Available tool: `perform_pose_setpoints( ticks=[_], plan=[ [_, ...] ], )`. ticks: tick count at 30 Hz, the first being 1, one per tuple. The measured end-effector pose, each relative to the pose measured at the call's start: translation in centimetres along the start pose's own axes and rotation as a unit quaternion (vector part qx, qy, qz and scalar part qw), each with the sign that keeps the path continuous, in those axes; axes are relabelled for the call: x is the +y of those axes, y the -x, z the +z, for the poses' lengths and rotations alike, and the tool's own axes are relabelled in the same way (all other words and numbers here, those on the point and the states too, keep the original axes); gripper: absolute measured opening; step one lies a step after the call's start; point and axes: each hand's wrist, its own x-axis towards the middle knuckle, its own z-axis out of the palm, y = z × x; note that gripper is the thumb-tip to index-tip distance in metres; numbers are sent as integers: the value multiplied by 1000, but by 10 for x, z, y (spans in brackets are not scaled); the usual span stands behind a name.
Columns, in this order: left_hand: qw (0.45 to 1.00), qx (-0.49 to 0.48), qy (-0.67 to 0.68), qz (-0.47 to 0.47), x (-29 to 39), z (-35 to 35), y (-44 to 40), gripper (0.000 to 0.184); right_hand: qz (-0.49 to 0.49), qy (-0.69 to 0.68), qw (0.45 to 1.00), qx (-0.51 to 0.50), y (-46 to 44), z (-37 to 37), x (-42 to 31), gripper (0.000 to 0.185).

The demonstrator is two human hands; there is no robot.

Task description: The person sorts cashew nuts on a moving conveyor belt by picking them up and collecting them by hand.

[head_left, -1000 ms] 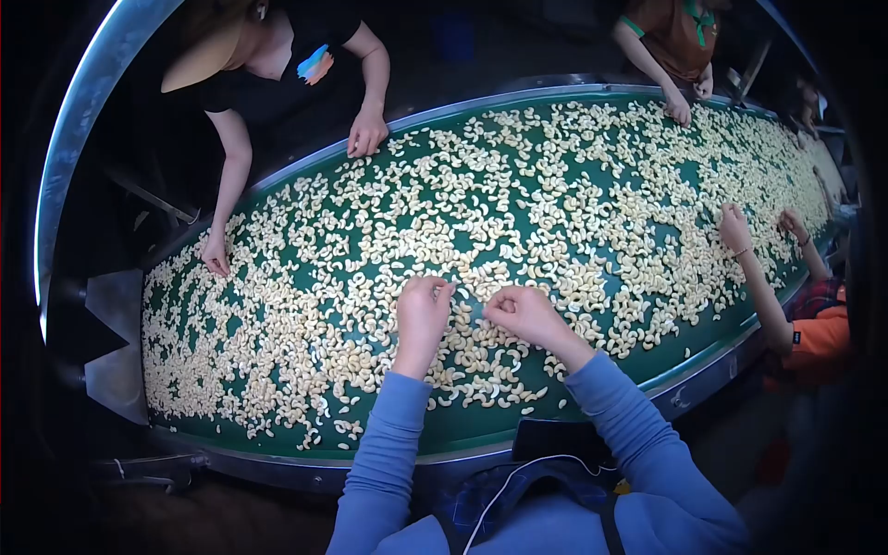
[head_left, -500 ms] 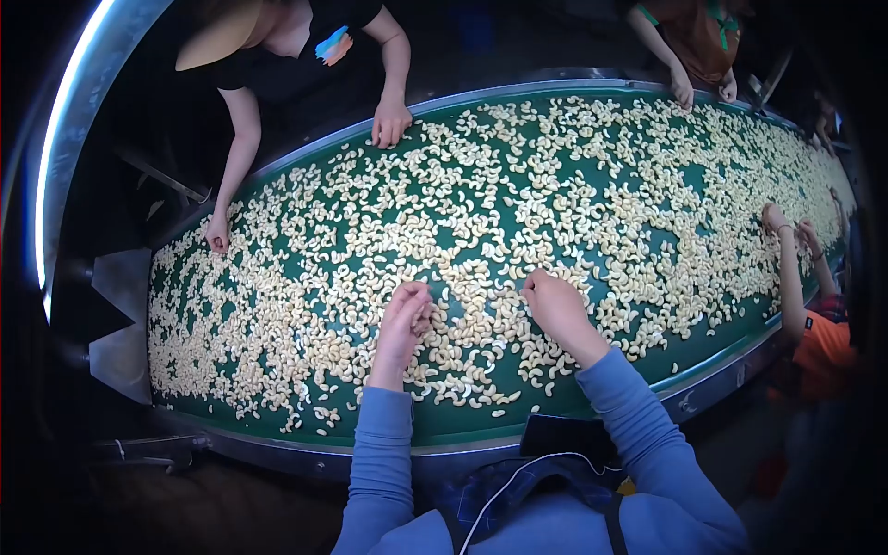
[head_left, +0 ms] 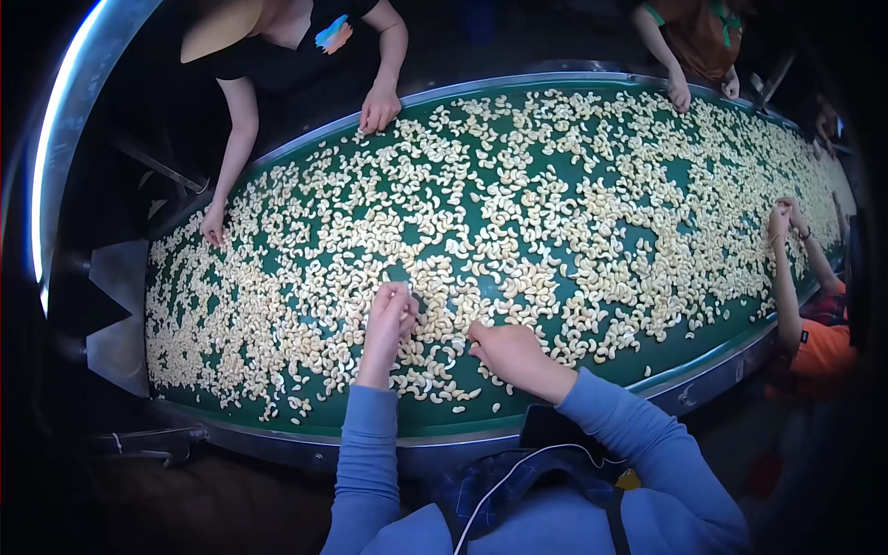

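Pale cashew nuts (head_left: 442, 277) lie scattered thickly over a green belt (head_left: 435, 421). Above the near middle of the belt, my left hand (head_left: 392, 319) is curled closed, and its fingers hide whatever is inside. My right hand (head_left: 513, 354) is just to its right, thumb and forefinger pinched together low over the cashews. Its fingertips point toward the left hand, and I cannot make out anything between them. Blue sleeves cover both my forearms.
Across the belt, a person in a black shirt (head_left: 305, 55) has both hands at the nuts. Another person (head_left: 694, 42) works at the far right, and one in orange (head_left: 823, 347) on my side. Metal rails (head_left: 314, 456) edge the belt; pointed metal plates (head_left: 120, 356) stand at its left end.
The cashews have shifted left along the belt. My right hand has moved left and nearer to me, closer to my left hand, which has drifted slightly left. The co-workers' hands have shifted a little.
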Motion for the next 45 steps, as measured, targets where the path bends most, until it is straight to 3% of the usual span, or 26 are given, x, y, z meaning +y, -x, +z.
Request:
perform_pose_setpoints(
  ticks=[3, 4, 5, 6, 7, 9, 11, 12, 13, 15, 17, 19, 21, 23, 25, 27, 29, 31, 32, 34, 35, 39, 41, 42, 44, 45],
  plan=[
    [997, -21, -72, -32, -16, 19, 32, 22, -27, -102, 994, 19, 0, -10, 11, 22],
    [986, -6, -167, -24, -23, 22, 38, 21, -7, -171, 985, -28, 4, -28, 15, 22],
    [966, 8, -258, -17, -32, 26, 45, 21, 92, -276, 951, -107, 11, -51, 13, 20],
    [928, 20, -350, 129, -39, 36, 47, 20, 125, -381, 911, -100, 19, -55, 25, 20],
    [881, 44, -443, 161, -42, 44, 53, 18, 155, -481, 858, -91, 29, -59, 42, 19],
    [863, 50, -465, 189, -57, 49, 53, 21, 191, -615, 764, -46, 41, -60, 71, 15],
    [967, -19, -250, 37, -64, 60, 55, 26, 206, -569, 796, -16, 57, -64, 75, 14],
    [989, -51, -133, -43, -64, 67, 59, 29, 186, -554, 808, -69, 67, -79, 64, 15],
    [988, -127, -54, -67, -65, 81, 67, 40, 123, -584, 801, -52, 73, -87, 45, 18],
    [963, -198, 45, -179, -78, 108, 76, 53, -1, -428, 904, 8, 79, -94, 35, 19],
    [921, -259, 148, -250, -95, 132, 83, 48, 34, -254, 963, 85, 78, -90, 55, 15],
    [876, -276, 245, -310, -118, 140, 86, 38, 47, -110, 982, 147, 78, -68, 99, 12],
    [877, -257, 269, -305, -113, 152, 88, 32, 133, -226, 965, -13, 76, -87, 111, 14],
    [886, -224, 281, -294, -108, 157, 87, 33, 164, -354, 920, 33, 67, -98, 109, 14],
    [909, -275, 239, -204, -99, 156, 71, 42, 28, -194, 959, 207, 47, -95, 122, 14],
    [959, -227, 74, -155, -83, 154, 49, 44, 43, -91, 972, 213, 33, -90, 129, 16],
    [986, -41, -157, -42, -62, 173, 29, 38, 38, -53, 981, 184, 31, -81, 137, 17],
    [888, 78, -367, 266, -77, 170, -13, 30, 46, -30, 988, 141, 40, -80, 137, 16],
    [846, 119, -457, 248, -63, 180, -15, 27, -9, -30, 988, 150, 48, -74, 148, 14],
    [758, 167, -594, 213, -50, 196, -24, 23, 71, -197, 977, 32, 73, -113, 137, 12],
    [754, 166, -603, 203, -55, 197, -31, 22, 110, -278, 954, -27, 83, -128, 136, 12],
    [759, 151, -606, 183, -65, 192, -43, 16, 216, -700, 680, 37, 121, -149, 182, 12],
    [776, 122, -592, 180, -66, 187, -38, 17, 210, -448, 859, 132, 118, -154, 203, 11],
    [835, 94, -519, 158, -70, 189, -35, 17, 190, -259, 931, 176, 115, -159, 205, 12],
    [927, 35, -357, 109, -80, 191, -26, 19, 137, -117, 953, 244, 107, -150, 217, 17],
    [981, -34, -185, 44, -84, 192, -17, 18, 80, -53, 955, 281, 101, -139, 226, 20]
  ],
)
